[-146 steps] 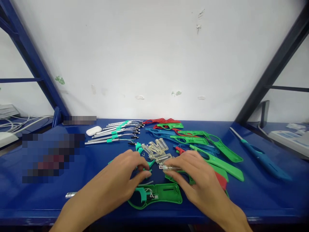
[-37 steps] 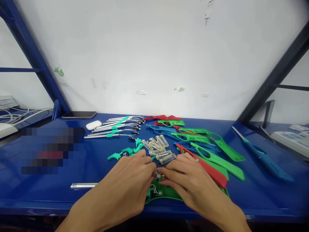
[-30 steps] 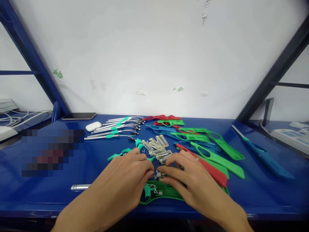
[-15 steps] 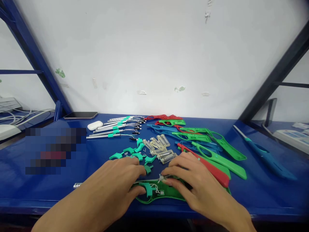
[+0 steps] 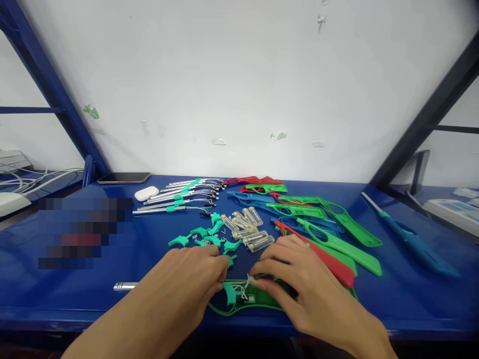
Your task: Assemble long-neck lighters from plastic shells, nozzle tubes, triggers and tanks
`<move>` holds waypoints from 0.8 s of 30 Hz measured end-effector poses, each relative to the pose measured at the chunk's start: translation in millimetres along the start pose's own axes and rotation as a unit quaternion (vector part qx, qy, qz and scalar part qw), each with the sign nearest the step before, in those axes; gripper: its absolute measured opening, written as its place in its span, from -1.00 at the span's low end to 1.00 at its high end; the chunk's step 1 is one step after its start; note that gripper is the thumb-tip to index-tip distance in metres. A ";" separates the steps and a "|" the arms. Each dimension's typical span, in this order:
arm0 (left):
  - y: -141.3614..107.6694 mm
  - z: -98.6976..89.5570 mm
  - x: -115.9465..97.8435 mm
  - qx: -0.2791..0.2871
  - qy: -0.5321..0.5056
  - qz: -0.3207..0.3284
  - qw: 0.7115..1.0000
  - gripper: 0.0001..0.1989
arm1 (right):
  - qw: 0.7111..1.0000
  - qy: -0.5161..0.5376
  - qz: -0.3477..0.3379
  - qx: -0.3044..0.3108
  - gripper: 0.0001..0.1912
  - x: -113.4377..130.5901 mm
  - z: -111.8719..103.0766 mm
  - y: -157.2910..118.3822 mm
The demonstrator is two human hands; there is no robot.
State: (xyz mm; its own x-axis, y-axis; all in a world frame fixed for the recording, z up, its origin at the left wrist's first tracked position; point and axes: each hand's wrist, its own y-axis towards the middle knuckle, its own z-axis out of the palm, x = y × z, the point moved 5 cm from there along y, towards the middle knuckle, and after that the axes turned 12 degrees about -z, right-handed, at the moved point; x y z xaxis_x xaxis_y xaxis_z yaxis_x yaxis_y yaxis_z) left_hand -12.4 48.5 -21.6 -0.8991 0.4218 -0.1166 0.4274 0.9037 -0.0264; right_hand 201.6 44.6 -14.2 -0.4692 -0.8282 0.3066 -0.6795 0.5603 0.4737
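Observation:
A green lighter shell half [image 5: 239,310] lies on the table's front part, a teal trigger [image 5: 229,294] and white wires [image 5: 241,290] set in it. My left hand [image 5: 187,284] is closed over the shell's left end, thumb and index finger pressed together; what they pinch is hidden. From under that hand, a silver metal tube [image 5: 125,286] sticks out to the left. My right hand [image 5: 299,289] is closed around a clear fuel tank, mostly covered by the fingers, whose whitish valve end [image 5: 250,280] shows at the fingertips.
Loose teal triggers [image 5: 179,241] and clear fuel tanks [image 5: 260,243] lie beyond my hands. Metal tubes with wires [image 5: 175,197] are lined up behind. Green and red shells [image 5: 329,259] are at the right, near a blue lighter [image 5: 415,244]. A phone [image 5: 124,178] and white case [image 5: 146,193] lie back left.
My left thumb has come off the teal trigger and closed up against the index finger. More of the metal tube shows at the left. My right hand has barely moved.

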 end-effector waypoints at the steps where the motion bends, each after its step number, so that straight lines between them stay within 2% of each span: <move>1: -5.3 -0.1 -0.5 -0.018 0.000 0.000 1.000 -0.66 | 1.000 0.000 -0.002 0.000 -0.88 0.3 -0.1 -0.1; 4: -19.3 3.5 -1.3 -0.041 0.002 -0.002 0.999 -0.47 | 1.000 -0.001 -0.003 0.002 -0.88 1.1 -0.1 -1.0; 6: -21.8 7.1 -2.0 -0.039 0.001 -0.005 0.999 -0.44 | 1.000 0.001 -0.003 0.007 -0.88 1.4 -0.2 -1.6; 11: -5.2 3.7 -12.3 -0.023 0.004 -0.006 1.000 -0.54 | 1.000 0.005 -0.004 0.022 -0.87 1.8 -0.6 -1.6; 14: 3.8 -3.3 -23.0 0.041 0.042 -0.019 0.998 -0.53 | 1.000 0.003 -0.010 0.020 -0.86 2.3 -1.3 -1.6; 16: 5.9 -9.0 -30.1 0.063 0.047 -0.018 0.997 -0.54 | 1.000 0.002 -0.012 0.020 -0.86 2.4 -1.2 -1.9; 20: 7.3 -12.1 -36.2 0.040 0.021 -0.021 0.999 -0.60 | 1.000 0.004 -0.009 0.027 -0.87 1.4 -0.2 -2.9; 24: 3.4 0.5 -34.5 0.025 0.004 -0.026 0.999 -0.61 | 0.999 0.009 -0.009 0.033 -0.86 0.9 0.1 -3.7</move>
State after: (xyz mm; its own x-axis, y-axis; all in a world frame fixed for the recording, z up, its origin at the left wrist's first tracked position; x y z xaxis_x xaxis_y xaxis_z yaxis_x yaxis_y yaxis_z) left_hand 20.2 37.0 -18.1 -0.9212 0.3742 -0.1065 0.3831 0.9201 -0.0813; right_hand 203.6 41.8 -15.7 -0.4466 -0.8381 0.3132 -0.7240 0.5442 0.4240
